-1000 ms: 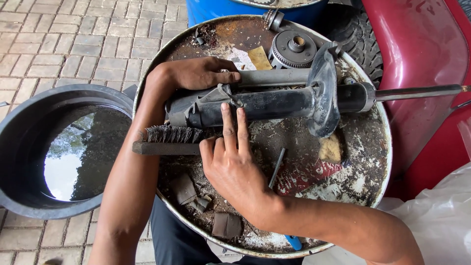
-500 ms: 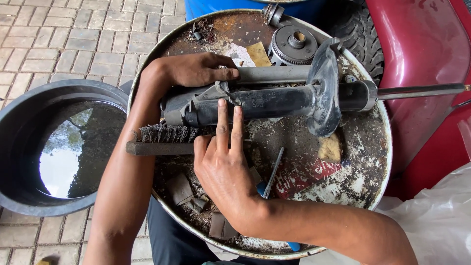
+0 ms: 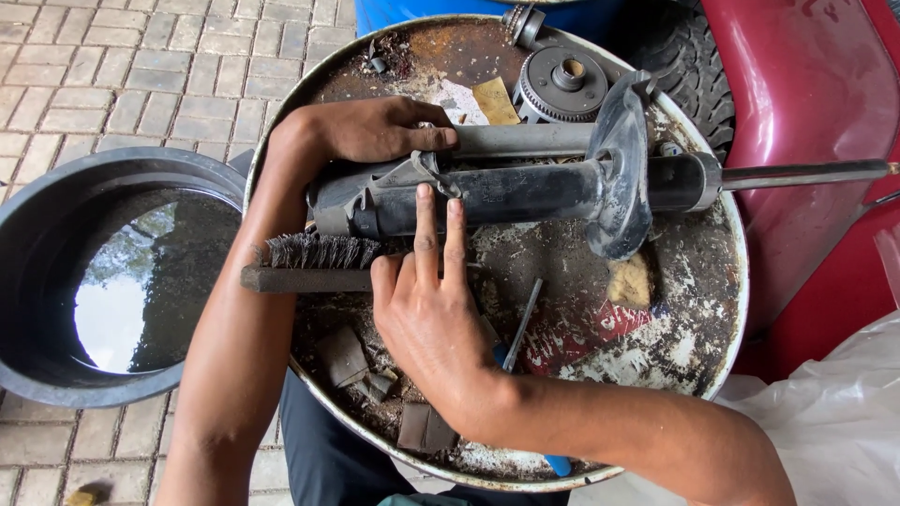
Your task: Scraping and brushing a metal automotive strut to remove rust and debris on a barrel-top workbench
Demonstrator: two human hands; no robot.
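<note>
A black shock absorber strut point(image 3: 525, 192) with a round spring seat lies across the rusty drum top point(image 3: 684, 347), its shiny rod pointing right. My left hand point(image 3: 361, 131) grips the strut's far side near its left end. My right hand point(image 3: 427, 300) holds the handle of a wire brush point(image 3: 314, 262), bristles against the strut's lower body, with two fingers stretched onto the strut.
A black tub point(image 3: 103, 281) of dark liquid stands to the left on brick paving. A toothed gear part point(image 3: 562, 80), a yellow sponge point(image 3: 633, 281), a screwdriver point(image 3: 520, 328) and dark pad pieces lie on the drum. A red vehicle body point(image 3: 816, 112), a tyre and a white bag are at right.
My right hand and the brush have shifted slightly left along the strut. The left hand keeps its grip and the strut has not moved.
</note>
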